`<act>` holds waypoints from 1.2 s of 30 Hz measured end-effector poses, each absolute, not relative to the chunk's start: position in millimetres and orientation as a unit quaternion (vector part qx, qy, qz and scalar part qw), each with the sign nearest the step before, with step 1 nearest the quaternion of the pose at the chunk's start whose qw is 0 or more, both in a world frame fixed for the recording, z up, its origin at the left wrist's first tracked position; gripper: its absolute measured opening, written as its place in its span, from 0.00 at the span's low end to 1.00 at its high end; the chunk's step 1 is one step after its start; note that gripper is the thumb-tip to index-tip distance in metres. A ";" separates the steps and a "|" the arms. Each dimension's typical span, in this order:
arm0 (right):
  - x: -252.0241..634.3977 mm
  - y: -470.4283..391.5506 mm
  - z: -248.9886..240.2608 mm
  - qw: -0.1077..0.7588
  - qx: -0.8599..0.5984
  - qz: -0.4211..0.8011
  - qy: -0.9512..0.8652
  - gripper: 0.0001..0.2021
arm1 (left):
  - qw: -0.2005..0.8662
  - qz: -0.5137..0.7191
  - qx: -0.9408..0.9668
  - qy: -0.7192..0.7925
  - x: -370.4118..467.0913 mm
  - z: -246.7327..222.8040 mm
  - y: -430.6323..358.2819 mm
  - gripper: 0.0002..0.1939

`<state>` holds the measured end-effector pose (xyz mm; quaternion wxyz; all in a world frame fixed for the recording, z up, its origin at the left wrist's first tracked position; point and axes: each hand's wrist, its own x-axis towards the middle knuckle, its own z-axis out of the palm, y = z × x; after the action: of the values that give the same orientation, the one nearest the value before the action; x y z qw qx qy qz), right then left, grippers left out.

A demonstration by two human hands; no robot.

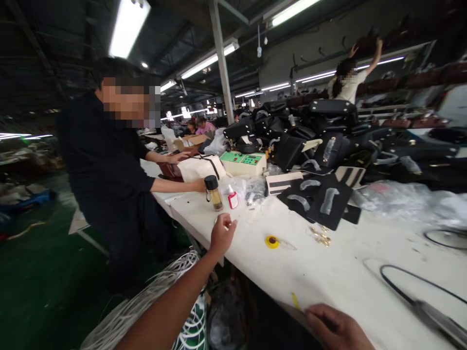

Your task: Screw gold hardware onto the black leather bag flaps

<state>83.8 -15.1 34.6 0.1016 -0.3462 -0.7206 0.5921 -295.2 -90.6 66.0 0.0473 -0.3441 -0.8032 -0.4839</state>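
My left hand (222,236) hovers over the near edge of the white worktable (251,253), its fingers loosely bent and nothing visible in them. Just beyond it stand a clear bottle (216,198) with a black lid and a small white-and-red bottle (232,199). At the table's front edge is my right hand (337,326), slightly blurred, thumb apart from the fingers. Close to its fingertips lies a narrow yellow strip (295,301); whether they touch I cannot tell. A small yellow roll (272,242) with a dark centre sits between the hands, farther in.
A co-worker (105,146) in dark clothes reaches to a white wrapped bundle (200,169) at left. Behind are a green-panelled machine (243,163), black bags (314,131), black pieces (328,206) and gold fittings (321,236). A cabled tool (438,318) lies right; white cords (146,301) hang below.
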 end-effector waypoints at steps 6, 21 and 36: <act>91.8 -12.2 49.4 0.126 -0.294 0.642 -0.697 0.21 | -0.122 -0.458 -0.506 -0.721 -147.1 40.8 -79.1 0.12; 92.5 144.9 74.5 0.183 -0.435 0.346 -0.811 0.14 | -0.085 -0.402 -0.531 -0.742 -75.6 16.6 -50.3 0.08; 11.4 224.4 32.0 0.090 -0.491 0.258 -0.827 0.14 | -0.047 -0.404 -0.549 -0.730 -72.9 12.3 -49.0 0.09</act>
<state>11.4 224.4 32.0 0.0904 -0.4909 -0.8274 0.2576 -72.9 -49.0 12.3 -0.0475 -0.5487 -0.7305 -0.4039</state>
